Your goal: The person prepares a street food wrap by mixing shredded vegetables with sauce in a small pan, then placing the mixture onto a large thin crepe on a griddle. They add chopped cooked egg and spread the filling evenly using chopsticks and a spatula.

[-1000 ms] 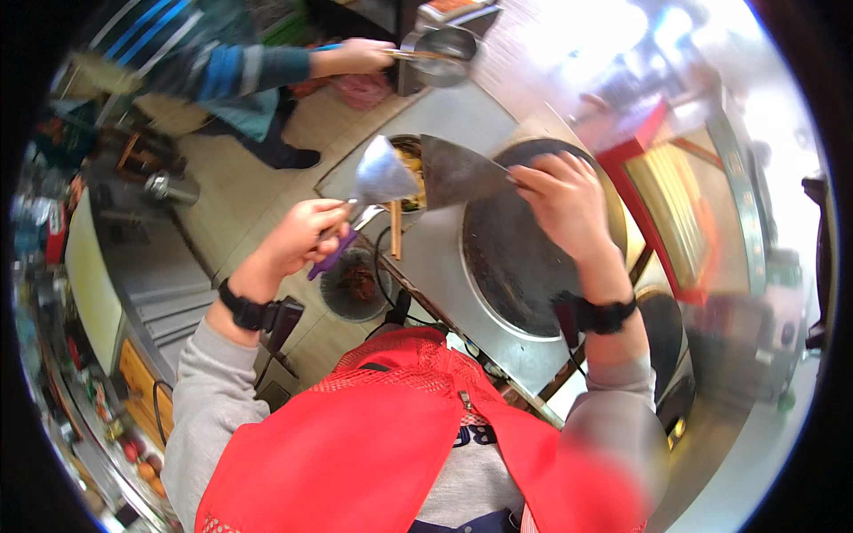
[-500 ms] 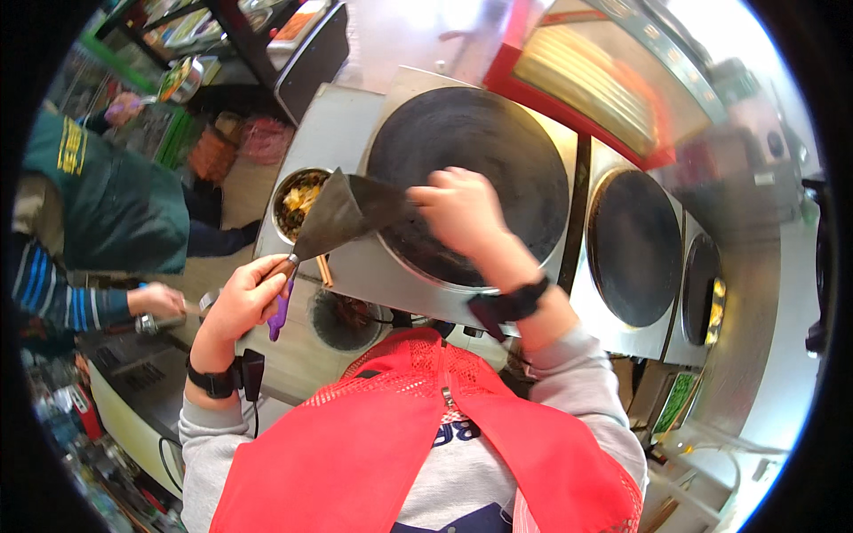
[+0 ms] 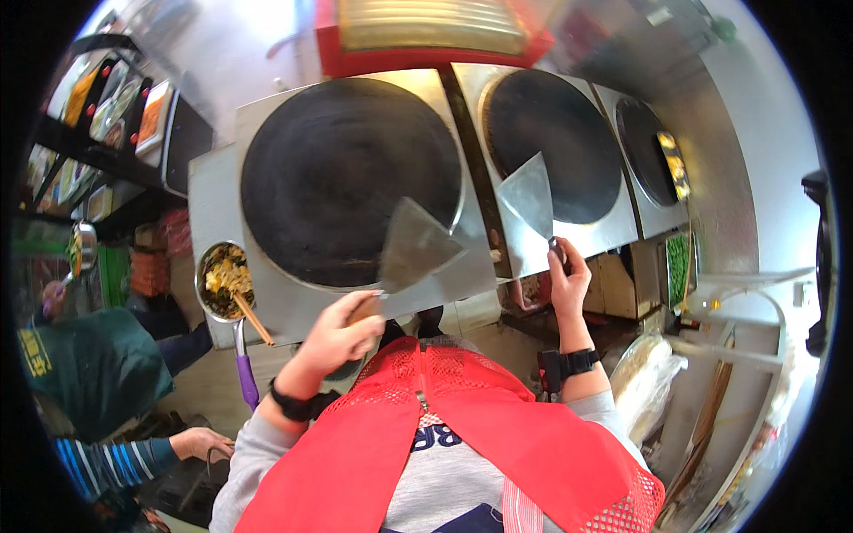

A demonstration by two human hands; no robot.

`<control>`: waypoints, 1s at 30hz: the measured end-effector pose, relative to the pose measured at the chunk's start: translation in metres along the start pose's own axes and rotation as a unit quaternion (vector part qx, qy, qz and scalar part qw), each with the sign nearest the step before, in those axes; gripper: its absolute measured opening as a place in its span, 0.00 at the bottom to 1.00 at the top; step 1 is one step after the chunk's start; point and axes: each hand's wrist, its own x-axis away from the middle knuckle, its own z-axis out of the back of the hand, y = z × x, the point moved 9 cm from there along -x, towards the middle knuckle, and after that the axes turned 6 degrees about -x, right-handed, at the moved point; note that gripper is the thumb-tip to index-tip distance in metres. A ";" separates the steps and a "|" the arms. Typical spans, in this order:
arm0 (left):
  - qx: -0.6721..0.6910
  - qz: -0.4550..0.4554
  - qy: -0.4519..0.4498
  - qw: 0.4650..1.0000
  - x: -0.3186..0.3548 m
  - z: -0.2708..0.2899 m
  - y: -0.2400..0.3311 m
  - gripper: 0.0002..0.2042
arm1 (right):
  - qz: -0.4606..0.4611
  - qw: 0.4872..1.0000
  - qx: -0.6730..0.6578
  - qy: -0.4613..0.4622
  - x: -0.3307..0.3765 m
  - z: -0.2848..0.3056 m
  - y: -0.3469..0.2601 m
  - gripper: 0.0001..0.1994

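A: What are the containers holding?

B: At the left end of the desk (image 3: 211,191), a metal pan (image 3: 201,298) with a purple handle is holding yellow, pale and dark food (image 3: 227,266), all mixed together. A pair of chopsticks (image 3: 254,321) is sticking out over its rim. Farther left, a co-worker's hand (image 3: 54,299) is gripping a smaller pan (image 3: 89,251); green bits are showing inside, but the rest is too small to tell. On the right, below the griddles, a tray (image 3: 693,253) is holding green pieces.

A: And the person's own hands?

B: Both are full. The left hand (image 3: 338,339) is closing around the wooden handle of the left scraper (image 3: 416,249), and the right hand (image 3: 570,282) is gripping the short, dark handle of the right scraper (image 3: 530,197).

A: How are the scrapers looking?

B: Each is flaring from its handle into a broad, flat, triangular metal blade. The left one is looking duller and greyer; the right one is catching more light.

A: Where are they?

B: The left blade is overlapping the near right edge of the large black griddle (image 3: 351,169). The right blade is pointing away from the person, overlapping the near left edge of the middle griddle (image 3: 564,133). I cannot tell whether either is touching.
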 end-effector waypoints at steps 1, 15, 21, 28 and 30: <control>0.002 -0.012 -0.051 0.999 -0.023 -0.027 -0.006 0.23 | -0.039 0.999 -0.014 0.010 0.011 0.014 0.016 0.14; -0.658 -0.372 0.143 0.639 -0.144 -0.124 -0.022 0.23 | 0.224 0.955 0.191 -0.035 0.052 0.034 0.007 0.26; -0.772 -0.365 0.207 0.478 -0.133 -0.199 -0.031 0.32 | 0.258 0.931 0.226 0.124 0.196 0.241 -0.026 0.24; -0.640 -0.573 -0.146 0.491 -0.036 -0.483 -0.136 0.36 | -0.041 0.820 0.496 0.281 0.343 0.407 0.016 0.18; -0.621 -0.618 -0.305 0.372 -0.003 -0.560 -0.191 0.40 | 0.020 0.852 0.478 0.215 0.352 0.393 0.027 0.14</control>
